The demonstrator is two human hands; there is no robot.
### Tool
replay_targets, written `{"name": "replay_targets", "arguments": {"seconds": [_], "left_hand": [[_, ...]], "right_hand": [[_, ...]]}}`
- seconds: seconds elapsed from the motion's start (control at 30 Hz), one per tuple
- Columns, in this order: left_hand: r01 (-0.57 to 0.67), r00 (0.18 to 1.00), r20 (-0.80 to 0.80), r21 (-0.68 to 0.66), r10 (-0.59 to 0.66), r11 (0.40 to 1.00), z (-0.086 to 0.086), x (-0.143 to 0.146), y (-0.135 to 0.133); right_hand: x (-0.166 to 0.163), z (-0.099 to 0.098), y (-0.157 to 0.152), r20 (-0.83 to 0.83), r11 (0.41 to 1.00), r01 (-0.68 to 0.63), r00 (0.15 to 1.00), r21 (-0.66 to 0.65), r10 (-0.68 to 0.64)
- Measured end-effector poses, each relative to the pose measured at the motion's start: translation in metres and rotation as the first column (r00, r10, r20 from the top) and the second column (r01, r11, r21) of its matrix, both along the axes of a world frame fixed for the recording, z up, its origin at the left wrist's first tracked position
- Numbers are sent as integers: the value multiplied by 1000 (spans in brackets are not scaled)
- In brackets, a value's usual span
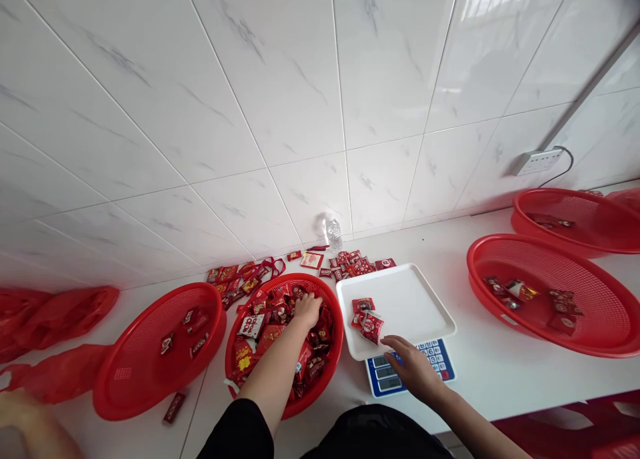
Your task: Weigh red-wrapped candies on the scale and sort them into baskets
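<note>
My left hand (307,310) reaches into the round red basket (336,332), its fingers curled down among the wrapped sweets (270,336). Its fingertips are partly hidden, and what they hold cannot be made out. My right hand (411,368) hovers over the near edge of the white weighing tray (405,299), fingers stretched and apart, with nothing in it. Close to its fingertips, a few red snack packets (371,327) lie on the tray. Under the tray sits the blue-and-white digital scale (387,379), its keypad partly covered by my right hand.
Another red basket (113,372) with a few packets stands left, beside red plastic bags (65,372). Small packets (353,264) and a clear bottle (333,234) are along the wall. Two red baskets (620,339) stand right. Another person's blurred arm (35,422) enters bottom left.
</note>
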State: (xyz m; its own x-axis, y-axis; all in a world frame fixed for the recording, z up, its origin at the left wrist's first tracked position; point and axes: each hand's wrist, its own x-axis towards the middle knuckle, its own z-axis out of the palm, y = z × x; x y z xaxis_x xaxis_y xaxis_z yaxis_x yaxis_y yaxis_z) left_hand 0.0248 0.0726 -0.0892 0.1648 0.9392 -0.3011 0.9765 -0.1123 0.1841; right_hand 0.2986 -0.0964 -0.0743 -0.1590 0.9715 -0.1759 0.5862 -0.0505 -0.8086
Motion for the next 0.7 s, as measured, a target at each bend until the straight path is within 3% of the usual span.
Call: {"name": "replay_targets", "arguments": {"seconds": [0.13,0.33,0.4,0.47,0.53,0.63,0.7], "left_hand": [[-48,996,82,35,45,998,11,-6,-8],[-224,947,255,98,193,970,34,-16,-20],[-306,878,392,20,274,952,42,-10,-31],[-323,730,572,-194,375,926,50,5,-49],[-170,608,681,-391,409,905,53,25,-70],[174,595,739,-504,317,846,51,57,-100],[272,615,737,-531,280,802,44,74,-113]], "right_hand": [[3,1,0,-8,1000,7,1000,-10,-7],[2,-1,0,-43,1000,-6,999,-13,6],[-3,0,1,-90,1000,-10,996,-23,8],[-10,3,3,-161,999,-9,987,-37,3],[-18,6,6,-246,998,-4,969,-64,-12],[-29,10,10,-364,996,-13,931,-88,-21],[-31,10,12,-400,997,-21,916,-72,-9]]}}
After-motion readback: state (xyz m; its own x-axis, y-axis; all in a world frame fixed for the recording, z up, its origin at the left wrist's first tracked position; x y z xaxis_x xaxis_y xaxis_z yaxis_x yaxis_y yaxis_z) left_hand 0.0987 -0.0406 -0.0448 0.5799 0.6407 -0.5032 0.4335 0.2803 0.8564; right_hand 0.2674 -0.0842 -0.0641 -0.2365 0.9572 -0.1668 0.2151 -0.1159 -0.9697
